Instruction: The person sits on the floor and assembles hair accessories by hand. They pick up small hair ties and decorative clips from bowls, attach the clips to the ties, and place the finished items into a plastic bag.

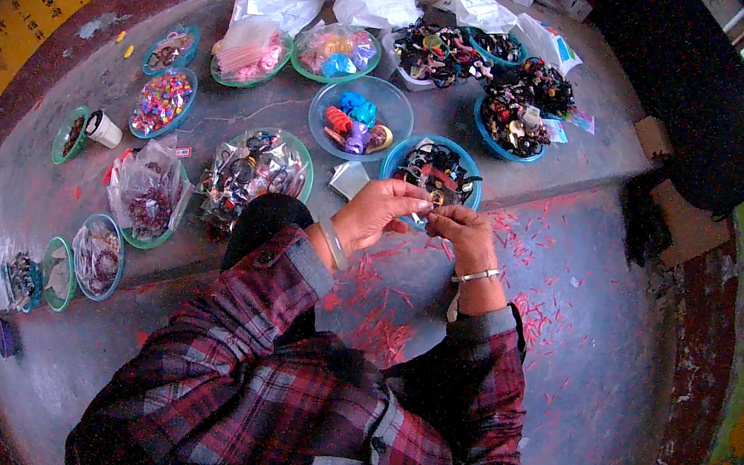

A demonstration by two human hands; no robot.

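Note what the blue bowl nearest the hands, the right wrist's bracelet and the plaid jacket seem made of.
Blue bowl: probably plastic, smooth, evenly coloured.
Bracelet: likely polished metal, from its silvery shine.
Plaid jacket: apparently woven cloth, matte, softly folded; fibre unclear.

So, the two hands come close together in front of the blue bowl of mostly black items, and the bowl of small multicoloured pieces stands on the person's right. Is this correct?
Not quite: the bowl of small multicoloured pieces stands on the person's left, as the head view shows. The rest is right.
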